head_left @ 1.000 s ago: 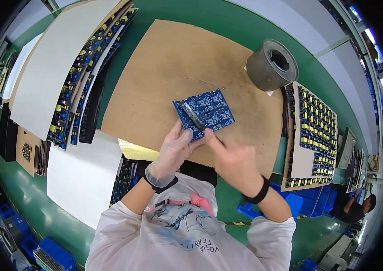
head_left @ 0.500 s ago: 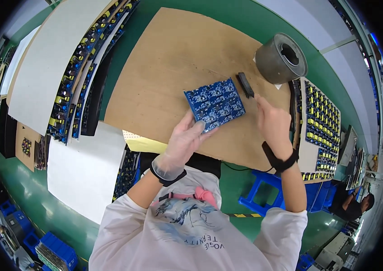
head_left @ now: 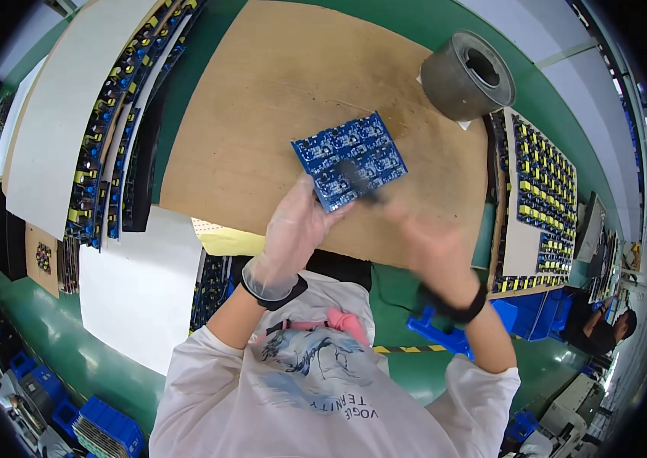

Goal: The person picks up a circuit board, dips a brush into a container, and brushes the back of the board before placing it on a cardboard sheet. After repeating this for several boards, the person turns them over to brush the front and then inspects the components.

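Note:
My left hand [head_left: 293, 227], in a thin clear glove, grips a blue circuit board panel [head_left: 373, 164] by its near left edge. The panel is tilted above the cardboard and its face carries rows of small parts. My right hand [head_left: 434, 244], bare and smeared by motion, is closed around the handle of a black brush [head_left: 352, 174]. The brush head lies over the lower middle of the panel; whether its bristles touch cannot be made out. Both wrists wear black bands.
Brown cardboard [head_left: 239, 114] covers the green bench. A round metal can [head_left: 449, 84] with an open top stands at the far right. Stacked boards [head_left: 98, 153] line the left, and a panel with yellow parts [head_left: 545, 183] lies right. A person [head_left: 602, 328] is beyond, at the right.
My right hand has swung left and nearer, bringing the brush from beside the panel to over its face. The panel has shifted slightly left and up in the view.

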### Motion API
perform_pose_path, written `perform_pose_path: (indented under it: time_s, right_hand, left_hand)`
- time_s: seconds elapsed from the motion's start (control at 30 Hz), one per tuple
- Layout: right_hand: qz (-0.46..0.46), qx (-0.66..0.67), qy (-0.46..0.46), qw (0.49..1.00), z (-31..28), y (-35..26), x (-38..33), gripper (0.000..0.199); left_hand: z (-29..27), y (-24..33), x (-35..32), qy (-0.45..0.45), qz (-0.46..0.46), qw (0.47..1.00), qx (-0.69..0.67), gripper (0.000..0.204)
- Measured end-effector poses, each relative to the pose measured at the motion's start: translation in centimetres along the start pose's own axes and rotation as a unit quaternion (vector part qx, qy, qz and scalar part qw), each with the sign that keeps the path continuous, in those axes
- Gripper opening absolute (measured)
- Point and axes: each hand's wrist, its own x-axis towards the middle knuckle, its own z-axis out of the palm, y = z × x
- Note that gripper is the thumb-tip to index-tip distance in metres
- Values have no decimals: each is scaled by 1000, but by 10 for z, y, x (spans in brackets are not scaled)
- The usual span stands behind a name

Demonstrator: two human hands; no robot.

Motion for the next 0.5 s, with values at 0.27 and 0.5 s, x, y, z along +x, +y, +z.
perform_pose_path:
  time_s: [0.27,0.5]
  right_hand:
    - [-60,-23,47,997,8,1,-11,40]
    - [-50,-44,18,998,-2,-7,-14,47]
  left_hand:
    - [-1,-4,0,-2,24,999,31,42]
    - [2,-2,-4,-5,19,999,28,48]
